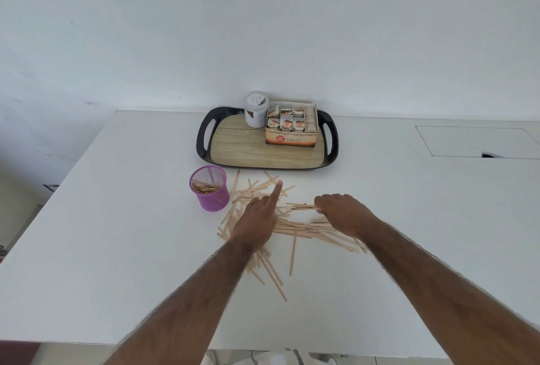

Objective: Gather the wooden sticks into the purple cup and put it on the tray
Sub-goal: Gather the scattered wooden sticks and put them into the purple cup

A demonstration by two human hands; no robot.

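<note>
Several wooden sticks [292, 250] lie scattered on the white table in front of the tray [204, 133]. The purple mesh cup [211, 189] stands upright left of the pile, with several sticks inside. My left hand [257, 221] rests on the pile's left part, index finger stretched forward, other fingers curled on sticks beneath. My right hand [343, 212] is at the pile's right part, fingers pinched on a small bundle of sticks pointing left. The black-rimmed tray with a wood-look floor sits behind the pile.
On the tray stand a white jar [256, 108] at the back and a box of tea bags [292, 127] at the right. A rectangular hatch [473, 142] is set into the table at the far right. A white wall rises behind.
</note>
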